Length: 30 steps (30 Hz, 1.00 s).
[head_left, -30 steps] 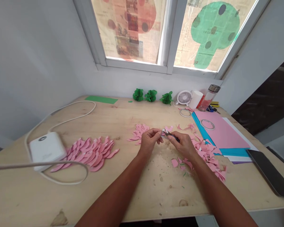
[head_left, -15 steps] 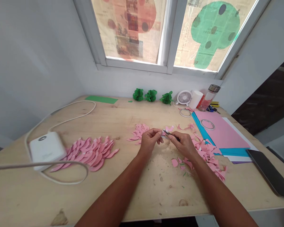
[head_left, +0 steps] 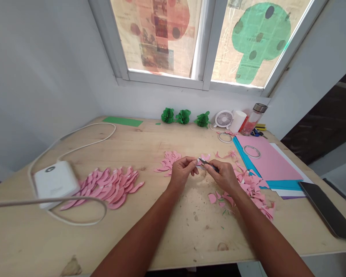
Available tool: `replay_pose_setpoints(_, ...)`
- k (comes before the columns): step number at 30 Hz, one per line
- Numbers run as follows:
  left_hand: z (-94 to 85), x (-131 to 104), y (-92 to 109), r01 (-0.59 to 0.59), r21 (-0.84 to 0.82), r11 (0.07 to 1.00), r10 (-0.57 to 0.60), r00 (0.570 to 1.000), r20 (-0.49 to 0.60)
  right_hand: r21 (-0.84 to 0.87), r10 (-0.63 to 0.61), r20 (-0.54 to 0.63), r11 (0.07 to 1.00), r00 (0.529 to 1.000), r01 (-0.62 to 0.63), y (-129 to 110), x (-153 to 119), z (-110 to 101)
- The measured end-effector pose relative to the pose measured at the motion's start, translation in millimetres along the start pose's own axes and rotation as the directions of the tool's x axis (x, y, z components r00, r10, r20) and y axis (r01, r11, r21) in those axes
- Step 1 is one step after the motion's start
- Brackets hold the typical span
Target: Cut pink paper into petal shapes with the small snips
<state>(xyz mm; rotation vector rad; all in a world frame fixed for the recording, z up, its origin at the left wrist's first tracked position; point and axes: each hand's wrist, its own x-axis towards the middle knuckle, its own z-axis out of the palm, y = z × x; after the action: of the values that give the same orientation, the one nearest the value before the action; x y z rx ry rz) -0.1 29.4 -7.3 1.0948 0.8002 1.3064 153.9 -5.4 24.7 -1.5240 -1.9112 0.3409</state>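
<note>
Near the middle of the table, my left hand [head_left: 185,168] pinches a small pale piece, apparently paper with a white end, between thumb and fingertips. My right hand [head_left: 222,175] grips a slim dark tool [head_left: 208,163] whose exact kind I cannot make out. Its tip touches or nearly touches the piece at my left fingertips. Just behind my left hand lies a small heap of cut pink paper petals [head_left: 168,159]. A larger spread of curved pink petals [head_left: 112,188], some with white tips, is farther left. Pink paper scraps [head_left: 252,188] lie beside and partly behind my right forearm.
A white power bank [head_left: 56,182] with a looping cable stands at left. Green paper balls [head_left: 183,116], a small fan [head_left: 223,119] and a glass bottle [head_left: 252,121] line the back. Coloured sheets [head_left: 273,161] carry a tape roll [head_left: 252,151]; a dark phone or tablet [head_left: 328,209] lies right.
My hands keep nearly the same pose at the same spot. The whole view has shifted very slightly; nothing on the table has visibly moved.
</note>
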Motion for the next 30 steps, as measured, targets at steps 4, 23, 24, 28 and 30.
replay_pose_setpoints(4, -0.2, 0.0, 0.4, -0.006, -0.006, 1.0, 0.006, 1.0, 0.003, -0.033, 0.003, -0.016, 0.999, 1.0, -0.004, -0.6, -0.2, -0.1)
replay_pose_setpoints(23, 0.8, -1.3, 1.6, -0.031, 0.065, 0.997, 0.035, 0.998, -0.054, -0.218, -0.028, -0.134, 0.976, 0.991, -0.002, 1.9, -1.3, 2.7)
replay_pose_setpoints(24, 0.7, -1.6, 2.1, -0.037, 0.073, 0.997, 0.042, 0.997, -0.058, -0.213, -0.02, -0.153, 0.977, 0.988, -0.013, 3.3, -0.7, 1.3)
replay_pose_setpoints(28, 1.9, -3.4, 4.0, -0.069, 0.086, 0.994, 0.074, 0.996, -0.054, -0.204, 0.016, -0.236, 0.977, 0.972, -0.066, 9.5, 1.6, -5.5)
replay_pose_setpoints(30, 3.9, -5.4, 4.3, -0.079, 0.105, 0.991, 0.08, 0.997, -0.003, -0.198, 0.019, -0.246, 0.978, 0.969, -0.069, 10.8, 2.1, -7.5)
